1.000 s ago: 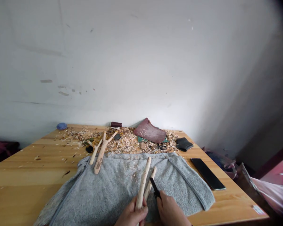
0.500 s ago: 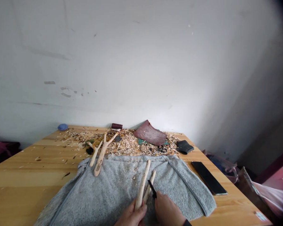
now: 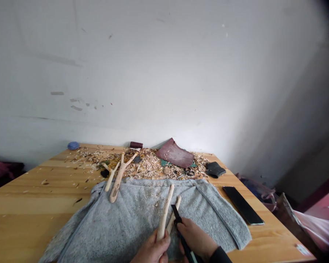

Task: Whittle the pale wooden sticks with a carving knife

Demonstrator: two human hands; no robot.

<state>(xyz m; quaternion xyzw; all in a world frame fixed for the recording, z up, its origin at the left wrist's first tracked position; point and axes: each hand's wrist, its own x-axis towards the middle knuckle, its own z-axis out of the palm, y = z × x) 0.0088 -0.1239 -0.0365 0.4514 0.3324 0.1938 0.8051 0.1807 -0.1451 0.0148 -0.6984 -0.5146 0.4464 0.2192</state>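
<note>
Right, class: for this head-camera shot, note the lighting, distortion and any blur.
Head view: soft light, brightest on the white wall; the top-right corner falls into dark vignette; wide-angle distortion splays the wooden table; the right hand looks slightly soft.

The bottom edge of the view cut off the left hand (image 3: 153, 250) and the right hand (image 3: 193, 237), and the right fingers (image 3: 186, 227) covered the middle of the black knife (image 3: 176, 213). The left hand hid the lower end of the peeled stick (image 3: 164, 212). The small dark pieces (image 3: 190, 173) among the wood shavings (image 3: 150, 164) were too small to tell, and the pink plastic (image 3: 318, 228) at the right was blurred.
</note>
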